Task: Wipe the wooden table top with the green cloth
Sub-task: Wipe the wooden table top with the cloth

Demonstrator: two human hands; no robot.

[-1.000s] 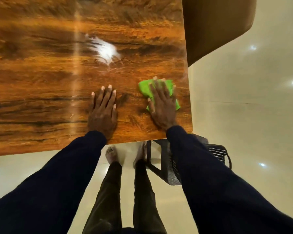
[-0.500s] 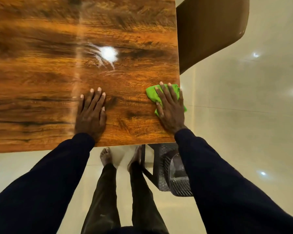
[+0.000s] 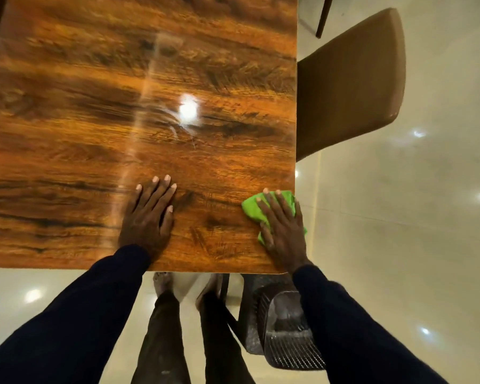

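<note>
The glossy wooden table top (image 3: pixel 122 120) fills the upper left of the head view. A green cloth (image 3: pixel 251 210) lies at the table's near right corner, partly over the right edge. My right hand (image 3: pixel 284 231) presses flat on the cloth with straight fingers, covering most of it. My left hand (image 3: pixel 150 217) rests flat on the bare wood to the left, fingers straight and holding nothing.
A brown padded chair (image 3: pixel 349 84) stands against the table's right edge. A dark mesh chair (image 3: pixel 286 328) sits under the near right corner beside my bare feet (image 3: pixel 162 281). Shiny cream floor tiles (image 3: pixel 399 245) spread to the right and below.
My right hand has slid the cloth rightward to the table's right edge. My left hand has stayed flat on the wood. The camera has tipped, showing more of the brown chair.
</note>
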